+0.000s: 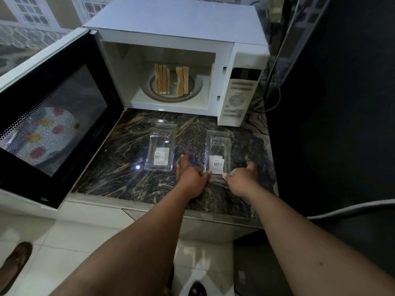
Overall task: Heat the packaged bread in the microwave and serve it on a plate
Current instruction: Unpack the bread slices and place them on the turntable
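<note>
A white microwave (235,60) stands on the dark marbled counter (119,159) with its door (53,116) swung wide to the left. Inside, two groups of bread slices (172,81) stand upright on a plate on the turntable. Two clear plastic packages lie flat on the counter in front: one on the left (160,150) and one on the right (219,154), each with a white label. My left hand (192,176) pinches the near left corner of the right package. My right hand (242,177) grips its near right corner.
A patterned plate with coloured spots (46,135) shows through the door's mesh window. Cables (275,86) hang to the right of the microwave beside a dark wall. The counter's front edge drops to a tiled floor, where a brown shoe (15,265) appears.
</note>
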